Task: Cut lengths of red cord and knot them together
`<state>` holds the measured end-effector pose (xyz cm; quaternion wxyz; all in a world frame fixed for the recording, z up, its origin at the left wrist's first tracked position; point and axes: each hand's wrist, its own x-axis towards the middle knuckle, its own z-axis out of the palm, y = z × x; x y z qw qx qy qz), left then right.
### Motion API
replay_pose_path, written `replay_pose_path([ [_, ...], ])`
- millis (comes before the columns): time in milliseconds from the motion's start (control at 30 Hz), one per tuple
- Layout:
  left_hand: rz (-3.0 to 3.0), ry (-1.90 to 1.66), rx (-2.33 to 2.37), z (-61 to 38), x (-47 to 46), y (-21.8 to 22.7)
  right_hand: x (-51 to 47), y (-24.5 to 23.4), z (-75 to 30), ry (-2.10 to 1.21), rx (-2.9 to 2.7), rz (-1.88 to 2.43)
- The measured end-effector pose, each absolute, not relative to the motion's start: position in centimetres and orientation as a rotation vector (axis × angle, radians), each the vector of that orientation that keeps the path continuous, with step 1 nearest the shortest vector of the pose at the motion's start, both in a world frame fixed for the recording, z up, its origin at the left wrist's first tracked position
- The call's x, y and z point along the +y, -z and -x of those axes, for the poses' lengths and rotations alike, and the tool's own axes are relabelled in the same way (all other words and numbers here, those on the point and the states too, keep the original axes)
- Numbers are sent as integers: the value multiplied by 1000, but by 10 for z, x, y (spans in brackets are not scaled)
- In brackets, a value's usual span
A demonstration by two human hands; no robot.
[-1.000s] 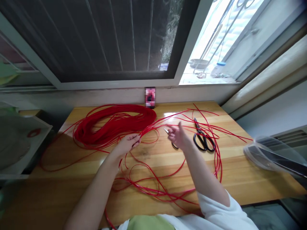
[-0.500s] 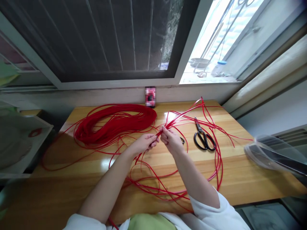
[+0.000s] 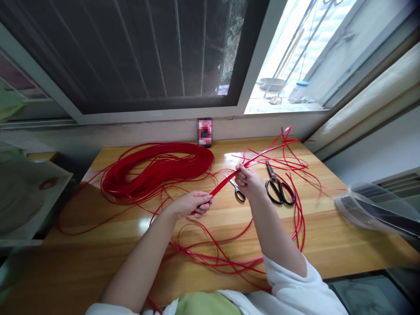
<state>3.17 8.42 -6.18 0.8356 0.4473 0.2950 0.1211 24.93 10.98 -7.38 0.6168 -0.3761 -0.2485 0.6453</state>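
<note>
My left hand (image 3: 192, 204) and my right hand (image 3: 249, 180) each pinch a bunch of thin red cords (image 3: 223, 186), which stretches taut between them above the wooden table (image 3: 328, 245). The cords' loose ends fan out up and to the right of my right hand. More red cord loops lie on the table below my arms. A big coil of red cord (image 3: 154, 168) rests at the table's back left.
Small scissors (image 3: 235, 189) lie just under the stretched cords, and large black-handled scissors (image 3: 278, 186) lie right of my right hand. A phone (image 3: 204, 132) leans on the wall under the window. A clear plastic object (image 3: 370, 209) sits at the right edge.
My hands came together on the cords, then drew apart: the right hand slid up and right, the left stayed lower left, and the bunch now runs straight between them.
</note>
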Motion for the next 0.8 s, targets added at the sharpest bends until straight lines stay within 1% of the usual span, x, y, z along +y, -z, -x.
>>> replay_pose_path([
  [267, -1040, -171, 545, -34, 81, 62, 116, 89, -251, -1550, -486, 870],
  [467, -1131, -103, 585, -38, 81, 66, 116, 88, -251, -1500, -614, 908],
  [567, -1143, -167, 653, -39, 78, 65, 116, 86, -254, -1507, -702, 993],
  [700, -1057, -388, 731, -37, 77, 66, 109, 90, -274, -1519, -988, 1262],
  [767, -1001, -449, 732, -34, 79, 69, 102, 98, -287, -1379, -1232, 1582],
  [800, -976, -464, 729, -33, 80, 70, 98, 103, -292, -1233, -1356, 1780],
])
